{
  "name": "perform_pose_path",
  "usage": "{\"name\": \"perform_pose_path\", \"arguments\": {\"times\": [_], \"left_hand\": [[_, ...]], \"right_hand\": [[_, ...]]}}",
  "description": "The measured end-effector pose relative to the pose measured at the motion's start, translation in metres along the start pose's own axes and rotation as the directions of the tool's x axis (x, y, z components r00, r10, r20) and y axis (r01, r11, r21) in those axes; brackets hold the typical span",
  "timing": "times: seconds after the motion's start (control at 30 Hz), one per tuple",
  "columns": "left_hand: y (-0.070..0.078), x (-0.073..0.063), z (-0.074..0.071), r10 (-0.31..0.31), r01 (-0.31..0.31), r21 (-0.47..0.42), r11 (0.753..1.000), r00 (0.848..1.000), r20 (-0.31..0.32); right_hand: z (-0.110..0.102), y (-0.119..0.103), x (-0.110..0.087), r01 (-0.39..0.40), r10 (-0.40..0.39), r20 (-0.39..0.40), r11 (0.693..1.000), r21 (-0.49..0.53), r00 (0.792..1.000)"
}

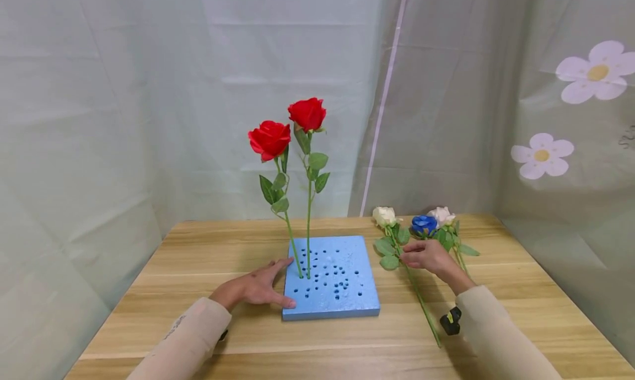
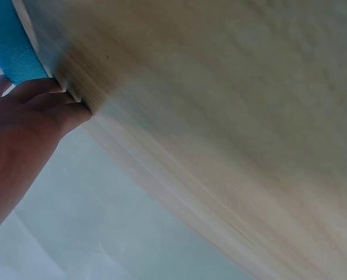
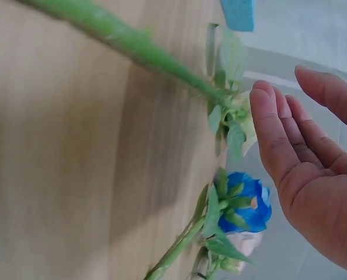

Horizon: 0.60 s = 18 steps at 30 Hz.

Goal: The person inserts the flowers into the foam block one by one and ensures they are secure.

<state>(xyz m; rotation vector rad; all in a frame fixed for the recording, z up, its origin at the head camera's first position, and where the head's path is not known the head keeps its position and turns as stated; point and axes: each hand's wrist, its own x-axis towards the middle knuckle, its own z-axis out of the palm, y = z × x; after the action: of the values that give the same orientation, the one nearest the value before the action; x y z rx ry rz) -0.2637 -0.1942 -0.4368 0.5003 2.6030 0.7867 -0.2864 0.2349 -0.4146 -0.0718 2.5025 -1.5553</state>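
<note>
A blue foam block [image 1: 342, 297] with several holes lies on the wooden table [image 1: 198, 258]. Two red roses [image 1: 270, 139] [image 1: 307, 113] stand upright in it. My left hand [image 1: 258, 288] lies flat with straight fingers against the block's left edge; in the left wrist view its fingers [image 2: 48, 96] touch the blue foam [image 2: 10, 44]. My right hand [image 1: 429, 255] hovers open over loose flowers on the table: a cream rose [image 1: 384, 216] with a long stem, a blue rose [image 1: 424, 224] and a white one [image 1: 442, 215]. In the right wrist view, the fingers [image 3: 278, 140] are straight beside the blue rose [image 3: 246, 204], holding nothing.
Pale curtains hang close behind and on both sides of the table; the right one bears flower prints [image 1: 597, 71]. The cream rose's stem [image 1: 424, 311] runs toward the table's front edge. A small black device [image 1: 450, 320] sits at my right wrist.
</note>
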Motion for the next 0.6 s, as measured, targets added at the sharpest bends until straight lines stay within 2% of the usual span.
{"name": "perform_pose_path", "arguments": {"times": [0.6], "left_hand": [[0.000, 0.000, 0.000, -0.012, 0.012, -0.008, 1.000, 1.000, 0.002]], "right_hand": [[0.001, 0.019, 0.001, -0.018, 0.015, -0.050, 0.997, -0.073, 0.999]]}}
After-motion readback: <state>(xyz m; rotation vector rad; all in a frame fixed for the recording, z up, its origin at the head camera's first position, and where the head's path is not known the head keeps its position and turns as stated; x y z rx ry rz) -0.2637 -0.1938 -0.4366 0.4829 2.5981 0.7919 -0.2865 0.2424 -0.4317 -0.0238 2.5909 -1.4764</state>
